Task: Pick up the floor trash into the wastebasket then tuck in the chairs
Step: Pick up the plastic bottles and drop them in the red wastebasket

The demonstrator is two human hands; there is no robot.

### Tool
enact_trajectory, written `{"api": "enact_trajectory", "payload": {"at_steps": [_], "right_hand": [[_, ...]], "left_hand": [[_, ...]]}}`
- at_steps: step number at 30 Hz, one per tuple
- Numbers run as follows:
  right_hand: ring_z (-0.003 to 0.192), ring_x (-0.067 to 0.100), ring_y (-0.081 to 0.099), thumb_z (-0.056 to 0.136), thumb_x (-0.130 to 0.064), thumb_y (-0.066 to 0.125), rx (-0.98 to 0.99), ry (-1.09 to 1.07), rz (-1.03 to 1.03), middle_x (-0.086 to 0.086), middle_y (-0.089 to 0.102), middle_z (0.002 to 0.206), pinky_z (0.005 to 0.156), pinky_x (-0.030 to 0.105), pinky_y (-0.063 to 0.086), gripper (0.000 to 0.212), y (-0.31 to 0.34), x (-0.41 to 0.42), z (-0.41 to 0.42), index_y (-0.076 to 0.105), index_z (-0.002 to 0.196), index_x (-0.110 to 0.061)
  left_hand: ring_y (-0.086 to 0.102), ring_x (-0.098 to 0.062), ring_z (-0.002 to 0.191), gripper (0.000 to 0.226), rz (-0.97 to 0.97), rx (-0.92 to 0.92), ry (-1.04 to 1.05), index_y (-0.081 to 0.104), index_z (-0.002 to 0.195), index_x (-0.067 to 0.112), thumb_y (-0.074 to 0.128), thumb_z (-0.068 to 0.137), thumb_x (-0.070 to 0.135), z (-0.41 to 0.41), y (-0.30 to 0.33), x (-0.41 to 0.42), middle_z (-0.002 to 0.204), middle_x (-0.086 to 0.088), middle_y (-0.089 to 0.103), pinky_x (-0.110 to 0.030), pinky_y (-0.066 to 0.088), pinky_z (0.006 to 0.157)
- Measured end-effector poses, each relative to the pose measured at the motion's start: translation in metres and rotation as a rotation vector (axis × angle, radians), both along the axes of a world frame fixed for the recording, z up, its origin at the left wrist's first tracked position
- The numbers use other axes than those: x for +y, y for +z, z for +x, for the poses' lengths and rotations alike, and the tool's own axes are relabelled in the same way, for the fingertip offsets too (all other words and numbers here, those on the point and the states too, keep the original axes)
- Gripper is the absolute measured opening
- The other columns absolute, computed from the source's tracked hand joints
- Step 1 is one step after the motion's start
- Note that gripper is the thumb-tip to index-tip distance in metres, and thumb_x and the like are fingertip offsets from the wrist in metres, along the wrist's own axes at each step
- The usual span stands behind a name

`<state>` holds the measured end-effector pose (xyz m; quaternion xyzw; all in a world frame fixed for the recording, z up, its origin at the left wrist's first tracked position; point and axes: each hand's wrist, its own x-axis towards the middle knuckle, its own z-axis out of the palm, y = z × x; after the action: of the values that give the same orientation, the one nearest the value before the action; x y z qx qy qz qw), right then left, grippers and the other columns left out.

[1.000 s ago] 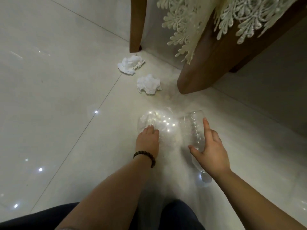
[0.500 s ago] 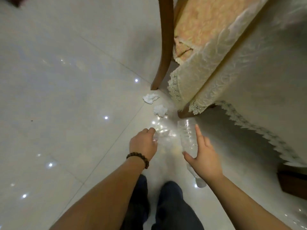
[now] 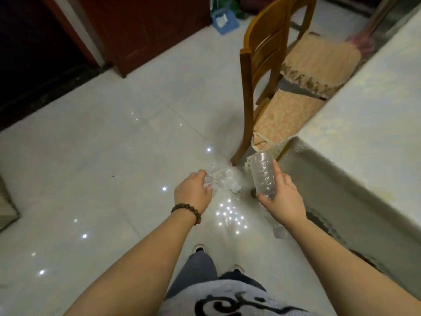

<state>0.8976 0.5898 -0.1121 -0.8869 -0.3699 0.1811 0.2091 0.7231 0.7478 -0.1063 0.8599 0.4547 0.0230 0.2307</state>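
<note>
Clearly, the trash-collecting step is in hand: a crumpled clear plastic wrapper [image 3: 222, 181] is clenched in the left hand [image 3: 193, 193], and a clear plastic bottle [image 3: 264, 176] is grasped in the right hand [image 3: 284, 201], its base pointing up and away and its neck end passing down below the palm. Both pieces are held in the air above the pale tiled floor [image 3: 102, 156], just beside the leg of a wooden chair [image 3: 255, 71] that stands pulled out from the cloth-covered worktop [image 3: 376, 110]. No wastebasket can be picked out with certainty; a blue object [image 3: 224, 21] by the far wall is too small and blurred to be identified. The next move is judged to call for the bin to be found and both items to be carried to it and dropped in, each grip being kept closed until then; the thin wrapper may slip if squeezed loosely. Tucking in the chairs has not yet been begun. Compared with half a second ago, the view has been raised as though the person has stood up: both items have been lifted farther from the floor, more of the room is seen, and the two white tissue wads seen near the chair leg are no longer made out, being hidden behind the held items or out of sight.
</note>
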Motion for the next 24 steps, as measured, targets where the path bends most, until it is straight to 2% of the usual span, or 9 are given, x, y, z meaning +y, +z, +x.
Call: {"api": "enact_trajectory", "payload": {"at_steps": [3,7,12,16,21,24], "right_hand": [[0.113,0.033,0.047,0.076,-0.043,0.067,-0.017,0.061,0.009,0.010,0.044,0.128,0.082,0.043,0.046,0.101,0.017,0.011,-0.003,-0.004,0.148,-0.035],[0.112,0.032,0.048,0.079,-0.042,0.065,-0.035,0.117,0.016,0.009,0.044,0.130,0.080,0.040,0.047,0.100,0.032,0.038,-0.010,-0.008,0.146,-0.040],[0.114,0.029,0.049,0.081,-0.044,0.064,-0.055,0.160,0.034,0.009,0.042,0.136,0.088,0.040,0.046,0.097,0.036,0.098,-0.014,-0.007,0.147,-0.038],[0.115,0.028,0.048,0.080,-0.046,0.065,-0.081,0.151,0.022,0.007,0.042,0.134,0.091,0.039,0.045,0.100,0.026,0.168,-0.019,-0.010,0.146,-0.038],[0.107,0.025,0.051,0.079,-0.045,0.064,-0.069,0.119,0.012,0.006,0.044,0.131,0.084,0.039,0.050,0.100,0.007,0.284,-0.035,-0.013,0.144,-0.041],[0.110,0.025,0.050,0.081,-0.046,0.063,-0.053,0.084,-0.004,0.005,0.042,0.134,0.084,0.037,0.049,0.098,0.007,0.353,-0.046,-0.011,0.145,-0.039]], "left_hand": [[0.058,-0.024,0.087,0.023,0.018,-0.036,0.059,0.056,0.111,0.019,0.050,0.089,0.025,-0.006,0.016,0.004,0.104,-0.004,0.061,-0.029,0.040,0.063],[0.058,-0.023,0.085,0.022,0.023,-0.048,0.118,0.056,0.110,0.019,0.050,0.088,0.024,-0.012,0.028,0.022,0.102,-0.003,0.061,-0.027,0.038,0.061],[0.058,-0.024,0.083,0.021,0.034,-0.080,0.191,0.057,0.108,0.019,0.050,0.088,0.022,-0.018,0.029,0.072,0.099,-0.004,0.062,-0.026,0.035,0.060],[0.058,-0.023,0.081,0.019,0.034,-0.084,0.212,0.057,0.106,0.019,0.050,0.088,0.022,-0.026,0.021,0.138,0.098,-0.003,0.063,-0.026,0.034,0.059],[0.059,-0.025,0.085,0.025,0.029,-0.083,0.199,0.057,0.111,0.019,0.052,0.087,0.022,-0.039,0.008,0.254,0.102,-0.003,0.063,-0.026,0.035,0.061],[0.060,-0.026,0.085,0.024,0.040,-0.083,0.184,0.057,0.110,0.019,0.052,0.086,0.023,-0.050,0.012,0.325,0.101,-0.004,0.063,-0.026,0.037,0.061]]}}
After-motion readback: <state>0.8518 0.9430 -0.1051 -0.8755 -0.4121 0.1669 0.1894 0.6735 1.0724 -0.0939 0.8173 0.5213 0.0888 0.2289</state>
